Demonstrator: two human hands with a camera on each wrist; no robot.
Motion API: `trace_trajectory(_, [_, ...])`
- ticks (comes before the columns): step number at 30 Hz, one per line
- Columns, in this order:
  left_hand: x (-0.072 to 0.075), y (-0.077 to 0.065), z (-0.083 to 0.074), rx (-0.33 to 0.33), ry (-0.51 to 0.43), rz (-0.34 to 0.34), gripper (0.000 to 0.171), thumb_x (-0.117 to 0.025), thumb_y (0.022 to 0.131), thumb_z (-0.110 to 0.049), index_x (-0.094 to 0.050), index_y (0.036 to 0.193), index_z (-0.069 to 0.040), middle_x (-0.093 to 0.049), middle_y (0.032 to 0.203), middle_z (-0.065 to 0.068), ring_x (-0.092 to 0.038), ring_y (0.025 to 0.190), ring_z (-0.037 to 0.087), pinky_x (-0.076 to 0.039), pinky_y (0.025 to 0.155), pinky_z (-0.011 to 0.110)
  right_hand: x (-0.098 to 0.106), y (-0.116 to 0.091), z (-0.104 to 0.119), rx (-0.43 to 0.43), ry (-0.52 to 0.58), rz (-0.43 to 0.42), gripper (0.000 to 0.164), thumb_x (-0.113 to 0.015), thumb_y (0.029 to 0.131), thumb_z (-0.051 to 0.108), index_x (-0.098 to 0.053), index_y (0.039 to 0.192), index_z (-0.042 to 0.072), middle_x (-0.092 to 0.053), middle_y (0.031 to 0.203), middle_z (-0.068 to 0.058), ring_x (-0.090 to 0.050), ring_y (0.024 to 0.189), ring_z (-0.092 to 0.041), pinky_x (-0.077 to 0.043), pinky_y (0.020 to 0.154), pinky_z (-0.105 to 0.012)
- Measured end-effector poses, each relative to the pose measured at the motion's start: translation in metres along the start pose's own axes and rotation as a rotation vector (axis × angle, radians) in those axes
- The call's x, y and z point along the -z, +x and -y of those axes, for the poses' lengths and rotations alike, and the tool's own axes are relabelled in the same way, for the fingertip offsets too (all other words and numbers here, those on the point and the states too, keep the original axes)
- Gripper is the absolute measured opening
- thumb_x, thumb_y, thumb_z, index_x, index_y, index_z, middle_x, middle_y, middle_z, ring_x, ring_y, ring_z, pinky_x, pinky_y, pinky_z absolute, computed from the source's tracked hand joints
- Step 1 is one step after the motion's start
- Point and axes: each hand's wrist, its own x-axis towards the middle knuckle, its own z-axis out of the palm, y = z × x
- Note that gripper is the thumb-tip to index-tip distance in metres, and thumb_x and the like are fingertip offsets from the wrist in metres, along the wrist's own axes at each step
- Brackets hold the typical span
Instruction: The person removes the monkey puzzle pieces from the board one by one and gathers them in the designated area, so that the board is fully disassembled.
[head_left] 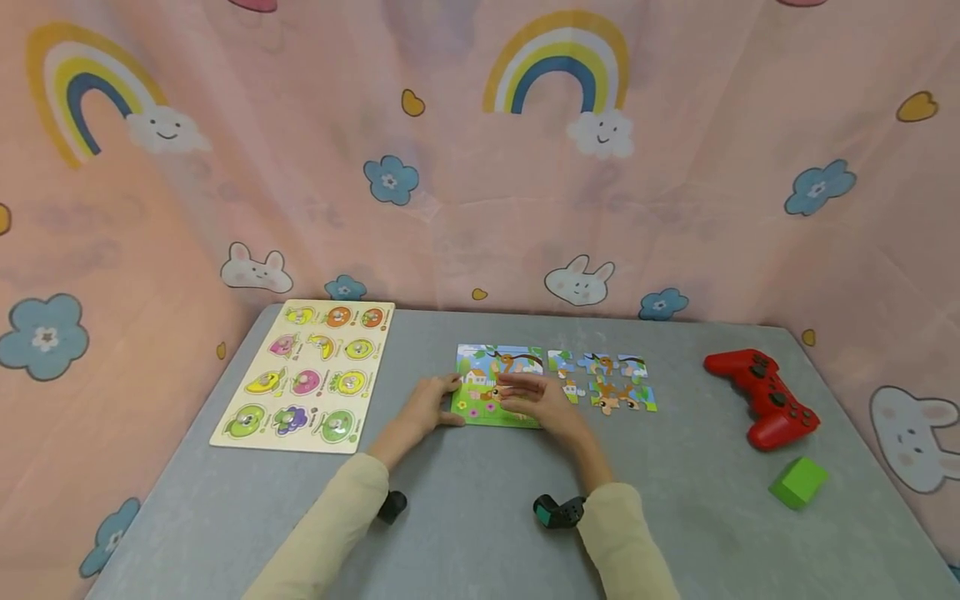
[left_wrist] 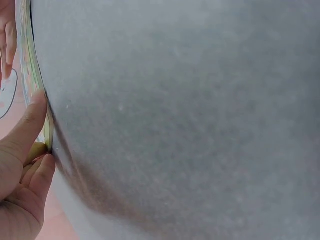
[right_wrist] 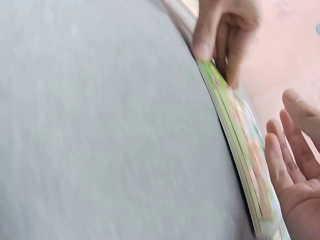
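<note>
A bright jigsaw puzzle board [head_left: 480, 410], showing a house, flowers and an animal, lies flat near the table's middle. My left hand [head_left: 427, 406] grips its left end, thumb at the near corner and fingers along the side. In the right wrist view the board's layered edge [right_wrist: 235, 130] shows, with the left hand [right_wrist: 227, 32] at its far end. My right hand [head_left: 542, 402] hovers over the board's right part with fingers loosely extended and nothing in them. It hides part of the picture. Several loose jigsaw pieces [head_left: 628, 393] lie just right of the board.
A wooden fruit puzzle board [head_left: 258, 346] lies at the left of the grey table [head_left: 465, 517]. On the right sit a red game controller [head_left: 765, 400] and a green block [head_left: 798, 483]. A pink patterned cloth [head_left: 465, 242] hangs behind the table.
</note>
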Motion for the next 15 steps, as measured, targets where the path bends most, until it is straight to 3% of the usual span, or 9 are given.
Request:
trace_trajectory(7, [0.0,0.0,0.001,-0.032,0.042,-0.004,0.066,-0.084,0.07,-0.012,-0.056,0.124,0.014,-0.055,0.131,0.024,-0.055,0.117,0.038,-0.047,0.097,0.044,-0.024,0.009,0.005,-0.005,-0.077,-0.062,0.043,-0.066,0.087,-0.004,-0.054,0.127,-0.013,-0.058,0.123,-0.029,-0.059,0.109,-0.042,-0.054,0.084,-0.025])
trace_trajectory(15, [0.0,0.0,0.002,-0.049,0.053,-0.01,0.065,-0.084,0.07,-0.013,-0.057,0.123,0.014,-0.056,0.129,0.025,-0.054,0.118,0.039,-0.046,0.098,0.046,-0.039,0.015,-0.002,-0.069,-0.172,-0.197,0.038,-0.073,0.08,-0.006,-0.063,0.116,-0.011,-0.066,0.11,-0.026,-0.063,0.101,-0.036,-0.054,0.086,-0.033])
